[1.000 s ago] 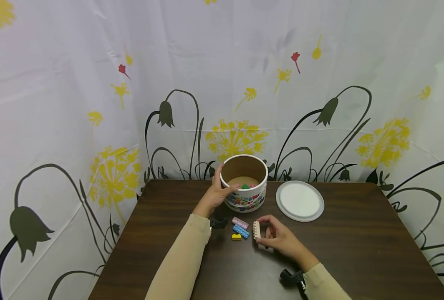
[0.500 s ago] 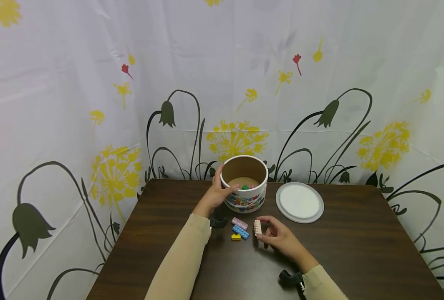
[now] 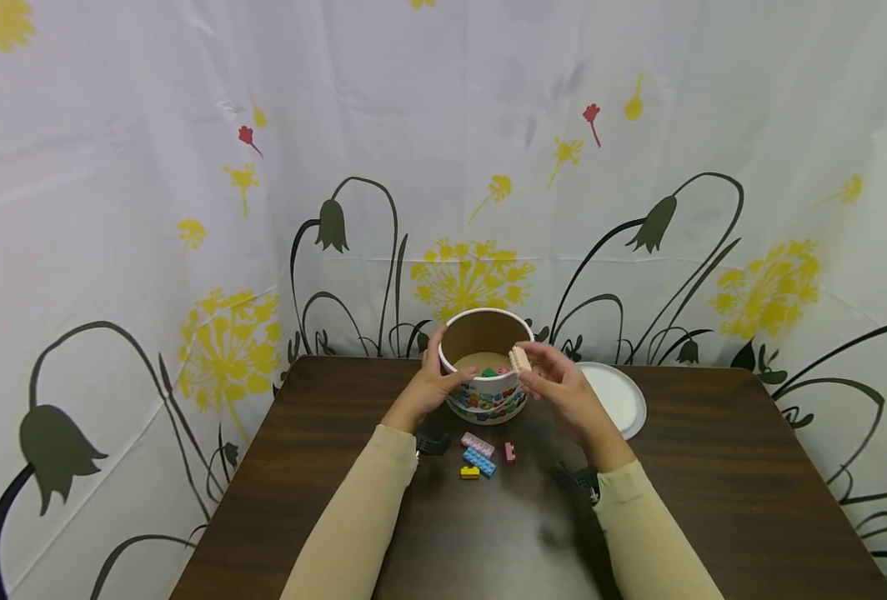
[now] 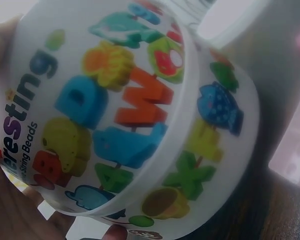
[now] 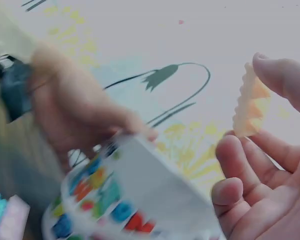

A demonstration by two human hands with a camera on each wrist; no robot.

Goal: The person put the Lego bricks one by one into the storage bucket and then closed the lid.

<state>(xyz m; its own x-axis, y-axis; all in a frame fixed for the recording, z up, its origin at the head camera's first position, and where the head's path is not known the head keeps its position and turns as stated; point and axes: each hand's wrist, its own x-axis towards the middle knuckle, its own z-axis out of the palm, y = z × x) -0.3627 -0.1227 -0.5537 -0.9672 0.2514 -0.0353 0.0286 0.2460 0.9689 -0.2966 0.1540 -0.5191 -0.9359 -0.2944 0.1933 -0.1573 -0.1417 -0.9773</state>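
A round white tub printed with colourful letters and pictures stands near the table's back edge. My left hand grips its left side, thumb over the front rim, fingers around the outside. Green and pink pieces lie inside. My right hand pinches a long cream toy brick between thumb and fingertips, overlapping the tub's right rim in the head view. In the right wrist view the studs of the cream brick face left. The left wrist view shows the tub's printed wall close up.
On the table in front of the tub lie a light pink brick, a blue brick, a yellow brick and a small pink brick. A white round lid lies at the right, partly behind my right hand. A flowered curtain hangs behind.
My right hand has lifted the cream brick from the table up to the tub's right rim. The small pink brick now shows on the table. My left hand stays on the tub.
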